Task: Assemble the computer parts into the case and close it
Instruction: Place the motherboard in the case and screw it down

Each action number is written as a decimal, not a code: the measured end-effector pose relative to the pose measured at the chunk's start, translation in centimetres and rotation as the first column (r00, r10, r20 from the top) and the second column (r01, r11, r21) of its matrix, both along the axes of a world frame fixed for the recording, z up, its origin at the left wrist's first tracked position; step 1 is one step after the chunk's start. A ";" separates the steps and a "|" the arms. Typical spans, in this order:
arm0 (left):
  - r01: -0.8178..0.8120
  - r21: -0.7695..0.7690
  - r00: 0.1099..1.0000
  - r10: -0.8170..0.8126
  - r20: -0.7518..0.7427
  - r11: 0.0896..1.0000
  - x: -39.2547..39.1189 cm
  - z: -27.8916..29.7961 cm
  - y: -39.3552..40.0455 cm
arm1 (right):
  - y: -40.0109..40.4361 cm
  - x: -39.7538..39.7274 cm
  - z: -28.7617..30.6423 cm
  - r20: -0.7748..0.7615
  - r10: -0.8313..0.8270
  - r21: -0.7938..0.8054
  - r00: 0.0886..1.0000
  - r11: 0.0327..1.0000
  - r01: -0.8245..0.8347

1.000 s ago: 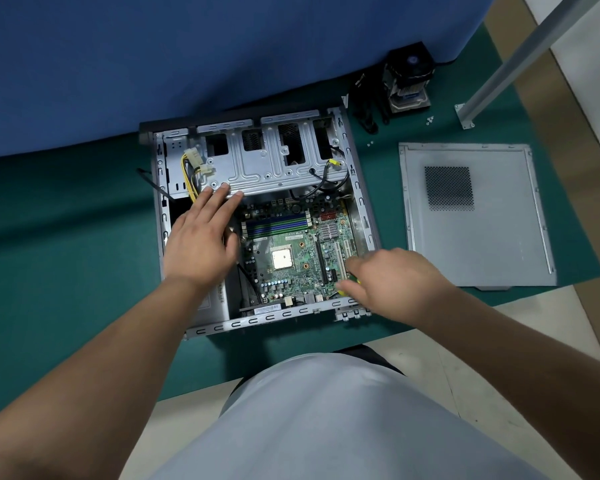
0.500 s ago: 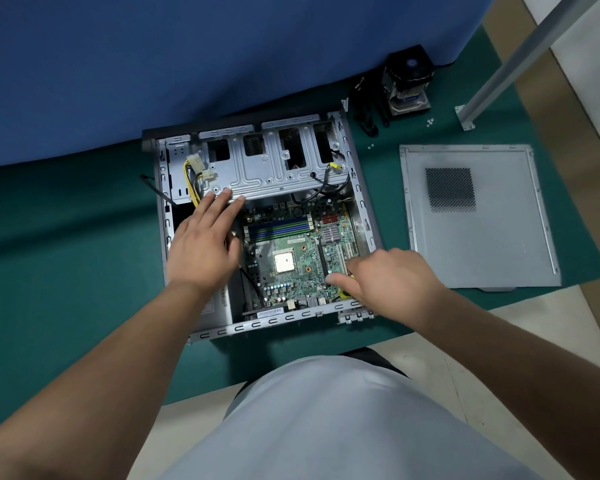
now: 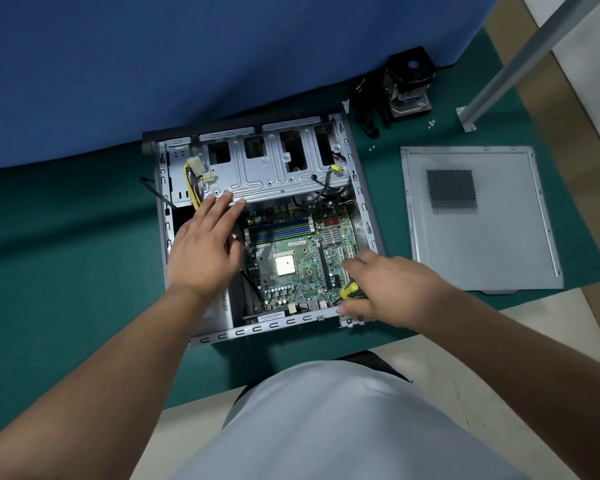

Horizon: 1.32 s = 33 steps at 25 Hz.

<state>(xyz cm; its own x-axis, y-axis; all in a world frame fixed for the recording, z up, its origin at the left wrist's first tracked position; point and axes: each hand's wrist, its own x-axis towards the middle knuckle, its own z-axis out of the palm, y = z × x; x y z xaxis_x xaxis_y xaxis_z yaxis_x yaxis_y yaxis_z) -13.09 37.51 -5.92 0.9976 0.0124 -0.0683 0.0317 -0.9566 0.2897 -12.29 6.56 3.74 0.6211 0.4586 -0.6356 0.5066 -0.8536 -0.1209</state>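
Note:
An open grey computer case (image 3: 371, 216) lies flat on the green mat. A green motherboard (image 3: 298, 261) with a bare CPU socket sits inside it. My left hand (image 3: 205, 251) lies flat with straight fingers, its fingertips touching the edge of the metal drive cage (image 3: 274, 171). My right hand (image 3: 392, 292) grips a yellow-and-black screwdriver (image 3: 350, 289) over the motherboard's near right corner; the tool's tip is hidden. The case's grey side panel (image 3: 478, 220) lies on the mat to the right.
A black CPU cooler (image 3: 409, 84) with cables stands at the back right, with small screws (image 3: 430, 123) near it. A blue partition (image 3: 187, 64) rises behind the case. A metal post (image 3: 520, 60) slants at the right. The mat's front edge is close to my body.
My right hand has drawn back slightly toward the case's near right corner, and the yellow screwdriver handle now shows in it. My left hand stays on the drive cage edge.

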 end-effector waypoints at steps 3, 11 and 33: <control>-0.003 -0.005 1.000 0.003 0.004 1.000 0.0 -0.1 0.0 | -0.6 0.2 0.4 -0.091 0.051 0.049 0.995 0.998 -0.046; 0.012 -0.018 1.000 -0.012 -0.001 1.000 0.0 0.0 0.0 | 1.1 -0.8 0.0 0.034 -0.053 0.063 0.998 0.997 0.051; 0.041 -0.650 0.995 -0.087 -0.039 0.759 14.2 6.3 -17.9 | -6.6 10.8 -4.7 -0.633 -0.716 0.372 0.295 0.053 0.927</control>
